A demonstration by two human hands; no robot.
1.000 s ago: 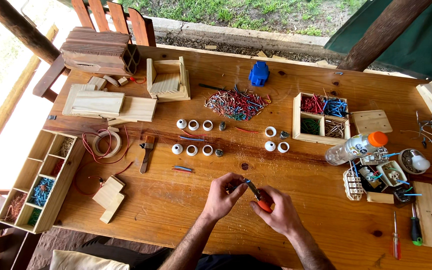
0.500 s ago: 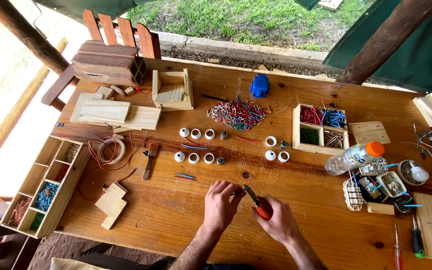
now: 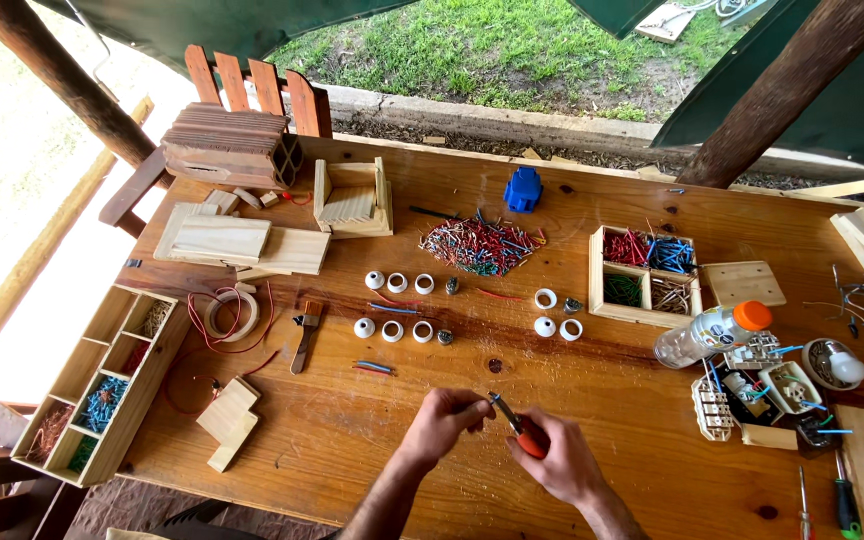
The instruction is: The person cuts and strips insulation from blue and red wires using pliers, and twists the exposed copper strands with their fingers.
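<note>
At the near edge of the worktop (image 3: 592, 400), the right hand (image 3: 564, 466) was seen closed round the orange grips of a pair of pliers (image 3: 518, 428), the tool's dark nose pointed toward the left hand (image 3: 444, 420). The left hand was pinched shut on something small at the plier tip; the item was too small to be identified, though it appeared to be presented to the tool so that both hands could bear on it. Both hands were held just above the bare wood, apart from all stock.

Beyond them, two short rows of white ring-shaped fittings (image 3: 393, 331) were laid out near the middle of the worktop, with three more (image 3: 556, 326) set to the right; the ordered spacing suggested pieces staged for counting or sequential handling. A few loose wire lengths (image 3: 373, 367) lay between the rows and the hands.

Toward the left edge, a long compartmented wooden tray (image 3: 163, 355) was noted, with a roll of tape (image 3: 231, 312) and small wooden blocks (image 3: 229, 422) beside it. Toward the right edge, a clear bottle with an orange cap (image 3: 712, 333) lay on its side beside electrical fittings (image 3: 752, 385), and screwdrivers (image 3: 842, 500) were kept at the near right corner.

Farther back, a heap of mixed coloured wire pieces (image 3: 479, 246) was recorded, with a four-part wooden box (image 3: 596, 290) holding wires sorted by colour to its right. A blue plastic part (image 3: 523, 188) and stacked timber pieces (image 3: 242, 245) stood toward the far edge.
</note>
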